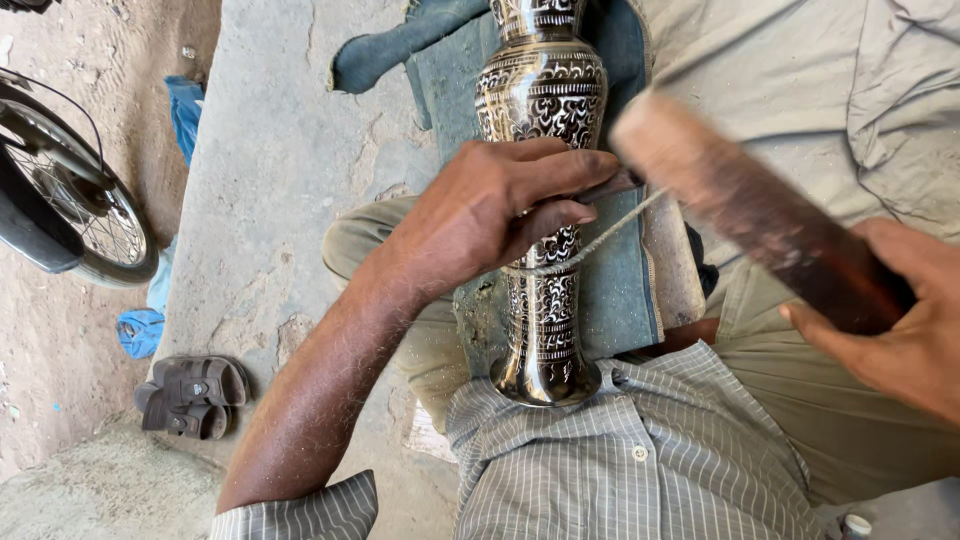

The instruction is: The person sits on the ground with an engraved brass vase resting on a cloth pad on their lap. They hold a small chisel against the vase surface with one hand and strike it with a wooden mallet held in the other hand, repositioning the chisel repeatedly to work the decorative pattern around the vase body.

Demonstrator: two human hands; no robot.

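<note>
A raised slab of rough grey concrete (270, 170) runs down the middle of the view, cracked and chipped in places, lit by bright even daylight. To its left lies lower ground of packed reddish-brown dirt (60, 350). On that dirt stands a spoked wheel with a black tyre (70, 215), cut off by the left edge. Blue scraps of cloth or plastic (140, 330) lie along the foot of the slab, one higher up, one lower. A pair of dark brown sandals (192, 395) rests at the slab's near corner. Pale wrinkled cloth (850, 90) covers the upper right
</note>
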